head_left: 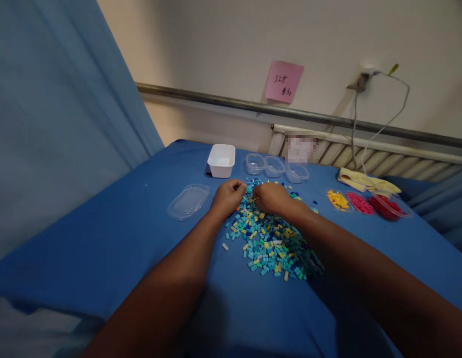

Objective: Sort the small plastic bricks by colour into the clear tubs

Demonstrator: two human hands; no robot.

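Hands [228,196] [271,198], two, work at one brick pile [269,241]

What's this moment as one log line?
Mostly turquoise plastic bricks: piled; left hand: at pile's edge; right hand: over pile; beyond hands: white rectangular plastic tub

Ward-like room with blue curtain [67,89], radiator [336,153]

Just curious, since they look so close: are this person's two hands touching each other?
Apart. The head view shows a narrow gap between the left hand and the right hand, with blue bricks visible in it.
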